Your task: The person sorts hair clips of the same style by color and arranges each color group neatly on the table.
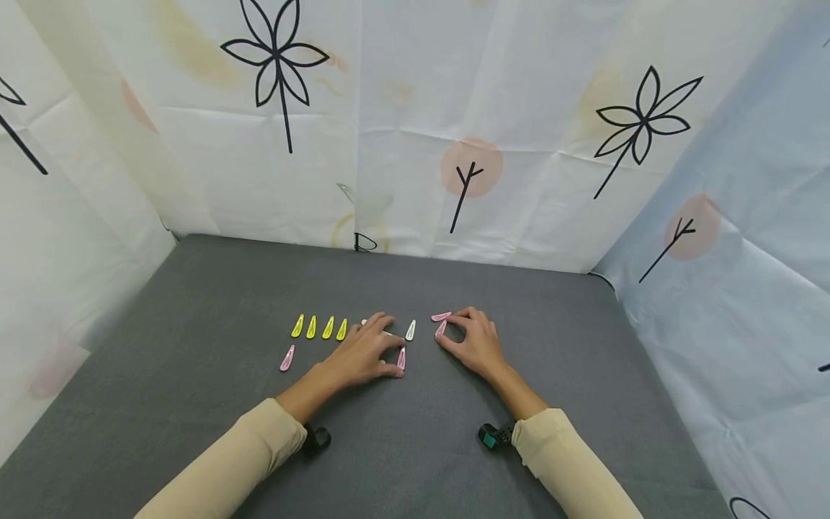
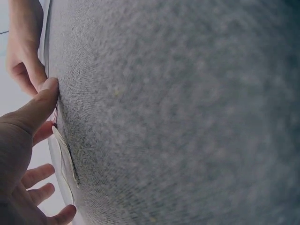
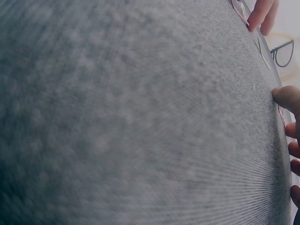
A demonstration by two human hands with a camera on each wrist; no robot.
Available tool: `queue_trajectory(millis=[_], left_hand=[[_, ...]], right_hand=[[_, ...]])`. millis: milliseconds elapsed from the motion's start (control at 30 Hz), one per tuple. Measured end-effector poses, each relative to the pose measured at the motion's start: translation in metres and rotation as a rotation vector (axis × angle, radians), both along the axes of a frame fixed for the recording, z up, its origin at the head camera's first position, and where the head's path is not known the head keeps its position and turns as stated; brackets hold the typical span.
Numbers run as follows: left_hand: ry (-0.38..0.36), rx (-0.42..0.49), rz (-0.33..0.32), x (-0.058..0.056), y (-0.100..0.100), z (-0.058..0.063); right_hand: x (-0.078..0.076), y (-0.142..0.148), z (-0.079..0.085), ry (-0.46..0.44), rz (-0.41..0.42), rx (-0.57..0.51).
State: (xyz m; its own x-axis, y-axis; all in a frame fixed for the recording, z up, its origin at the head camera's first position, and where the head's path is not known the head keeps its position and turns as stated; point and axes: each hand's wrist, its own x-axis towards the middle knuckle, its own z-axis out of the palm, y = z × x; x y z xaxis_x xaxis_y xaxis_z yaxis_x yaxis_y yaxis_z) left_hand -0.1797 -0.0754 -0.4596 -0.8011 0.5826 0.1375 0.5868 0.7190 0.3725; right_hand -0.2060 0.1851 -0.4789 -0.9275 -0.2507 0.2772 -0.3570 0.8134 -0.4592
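In the head view my left hand (image 1: 364, 353) pinches a pink snap hair clip (image 1: 402, 359) lengthwise between thumb and index finger, low over the grey tabletop. Under and beside its other fingers lie white hair clips, partly hidden; one white clip (image 1: 411, 330) shows fully to the right. My right hand (image 1: 478, 344) holds another pink hair clip (image 1: 441, 329) between thumb and index fingertip. Just above that clip lies a further pink clip (image 1: 442, 316), near the index finger. The right wrist view shows a pink clip (image 3: 281, 114) at the right fingertips.
Several yellow hair clips (image 1: 328, 327) stand in a row left of the left hand. Below them lies a single pink clip (image 1: 287, 358). The grey table (image 1: 415, 447) ends at white printed curtains (image 1: 415, 194) at the back and sides.
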Motion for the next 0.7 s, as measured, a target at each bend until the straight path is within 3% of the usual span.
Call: queue_trajectory(millis=[333, 700], left_hand=[[0.050, 0.090, -0.041, 0.001, -0.013, 0.004], [0.117, 0.114, 0.005, 0.007, -0.058, 0.022]], right_hand=[[-0.001, 0.000, 0.000, 0.001, -0.003, 0.001], [-0.001, 0.000, -0.001, 0.001, 0.001, -0.004]])
